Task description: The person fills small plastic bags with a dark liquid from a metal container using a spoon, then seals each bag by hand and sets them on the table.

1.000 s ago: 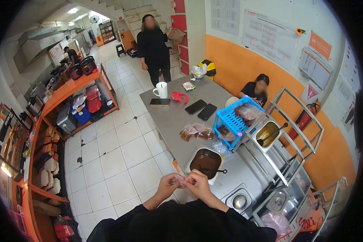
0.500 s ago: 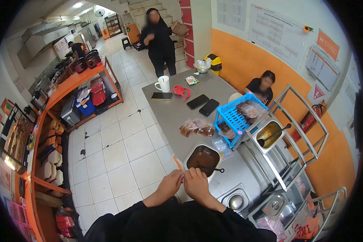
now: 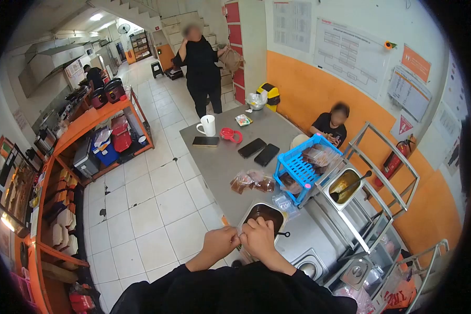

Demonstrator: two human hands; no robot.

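Observation:
My left hand (image 3: 219, 244) and my right hand (image 3: 258, 238) meet at the table's near edge, fingers pinched together. Between them is a small item, mostly hidden; a bit of clear plastic with an orange part shows above the left fingers. Just beyond my right hand, partly covered by it, stands a metal container (image 3: 284, 215) of dark brown sauce with a black ladle handle (image 3: 283, 234) over its rim. Filled plastic packets (image 3: 252, 181) lie behind it, and clear empty bags (image 3: 286, 204) lie to its right.
A blue basket (image 3: 300, 166) of brown packets stands on the steel table (image 3: 214, 170), with phones (image 3: 267, 155), a white mug (image 3: 207, 125) and a red cup (image 3: 231, 135) beyond. On the right is a rack with a yellow sauce container (image 3: 343, 189). One person stands behind the table; another sits right.
The view has shifted slightly. My right hand now covers more of the sauce container, and less of the orange-marked plastic shows. The standing person has an arm out to the bag.

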